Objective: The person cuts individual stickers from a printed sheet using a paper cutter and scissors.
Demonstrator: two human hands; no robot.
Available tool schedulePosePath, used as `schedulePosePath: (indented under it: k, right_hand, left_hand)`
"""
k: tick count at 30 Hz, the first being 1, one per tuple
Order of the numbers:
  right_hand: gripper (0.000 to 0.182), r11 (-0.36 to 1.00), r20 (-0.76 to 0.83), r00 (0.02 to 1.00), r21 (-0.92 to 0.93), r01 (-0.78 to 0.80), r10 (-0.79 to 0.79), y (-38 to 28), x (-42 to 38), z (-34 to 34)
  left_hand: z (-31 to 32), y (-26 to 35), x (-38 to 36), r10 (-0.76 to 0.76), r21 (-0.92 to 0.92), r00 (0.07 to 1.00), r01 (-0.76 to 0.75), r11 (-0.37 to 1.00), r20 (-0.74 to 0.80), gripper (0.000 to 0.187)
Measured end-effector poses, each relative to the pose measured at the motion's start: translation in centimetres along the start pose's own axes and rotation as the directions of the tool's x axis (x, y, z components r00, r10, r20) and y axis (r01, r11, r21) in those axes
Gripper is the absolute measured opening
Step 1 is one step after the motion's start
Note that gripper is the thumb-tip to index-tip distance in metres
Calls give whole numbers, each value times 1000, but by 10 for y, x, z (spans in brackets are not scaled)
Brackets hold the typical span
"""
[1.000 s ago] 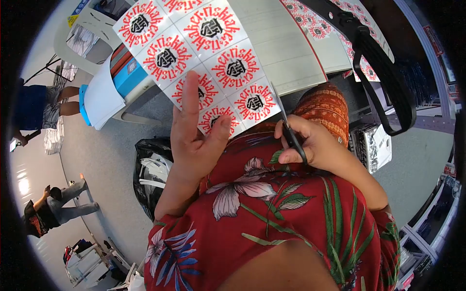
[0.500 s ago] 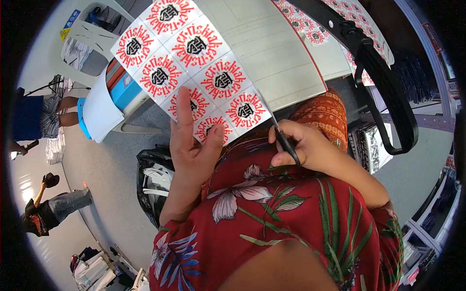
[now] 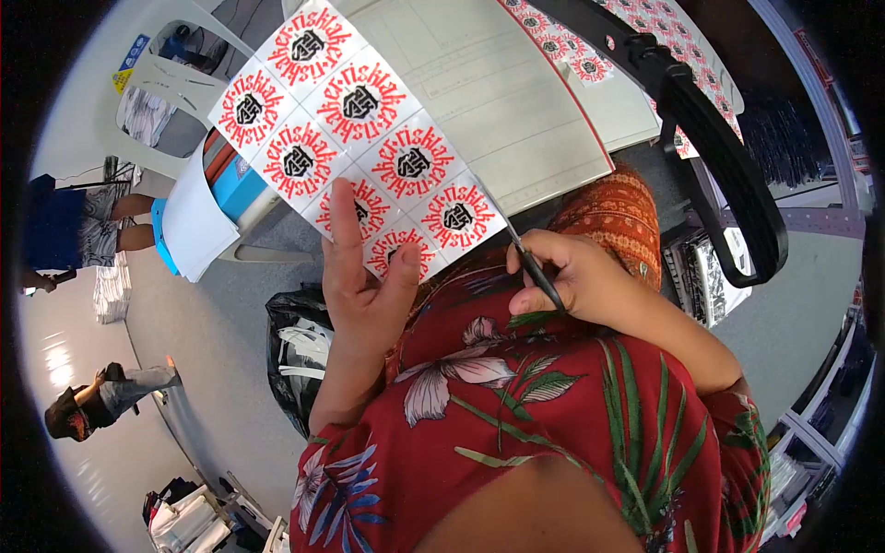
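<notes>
A white sheet of stickers [image 3: 383, 134] carries rows of round red lettering with black emblems in the middle. My left hand [image 3: 355, 290] grips its near end, index finger and thumb lying on top and the other fingers hidden beneath. In my right hand [image 3: 581, 276] is a pair of scissors [image 3: 537, 274] with black handles. Their blades lie along the sheet's right edge, near its lower right corner, pointing away from me. The sheet is held up, overlapping the table's near edge in this view.
Beyond the sheet is a pale table [image 3: 516, 120], with more printed sticker sheets [image 3: 645, 32] at its far right. A black strap [image 3: 705, 120] hangs across the upper right. White plastic chair [image 3: 161, 88] stands left; a black bag [image 3: 300, 346] holding white strips sits below. Two people are farther left.
The sheet has shifted slightly left, and my hands and the scissors have moved very little. In the background, a person has brought a dark hat from a raised hand to the head.
</notes>
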State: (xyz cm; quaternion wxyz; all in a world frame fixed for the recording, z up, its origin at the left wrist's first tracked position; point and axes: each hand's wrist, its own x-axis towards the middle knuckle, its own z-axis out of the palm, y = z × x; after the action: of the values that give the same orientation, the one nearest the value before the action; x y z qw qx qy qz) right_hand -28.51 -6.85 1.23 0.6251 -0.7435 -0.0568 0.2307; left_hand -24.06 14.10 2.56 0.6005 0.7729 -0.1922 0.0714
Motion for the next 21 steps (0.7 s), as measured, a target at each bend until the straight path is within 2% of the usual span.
schedulePosePath:
  k: [4,7,10,13,16,19,21]
  right_hand:
    - [38,999,-26,999,-39,31,-32,-1,-2,2]
    - [37,994,-50,995,-71,78,-82,0,0,1]
    - [35,1000,-41,999,-20,18,-19,-1,-2,1]
    - [34,998,-60,997,-40,49,-51,-1,-1,1]
    - [34,999,-99,994,-18,47,-49,3,-1,3]
    - [37,985,-198,972,-140,102,-129,5,0,1]
    - [36,972,-190,980,-233,14,-60,4,-1,-3]
  left_hand:
    - [0,6,-2,4,58,1000,-4,998,-5,68]
    - [1,1,0,5,33,1000,-5,999,-9,68]
    - [3,6,-2,-51,-21,999,50,999,-19,69]
    - [3,6,-2,-48,-12,999,48,999,1,68]
    - [9,7,1,-63,-102,993,53,993,-95,64]
    - [1,2,17,-184,112,983,186,976,-30,56]
    - [-7,-14,29,-211,311,974,176,934,80,51]
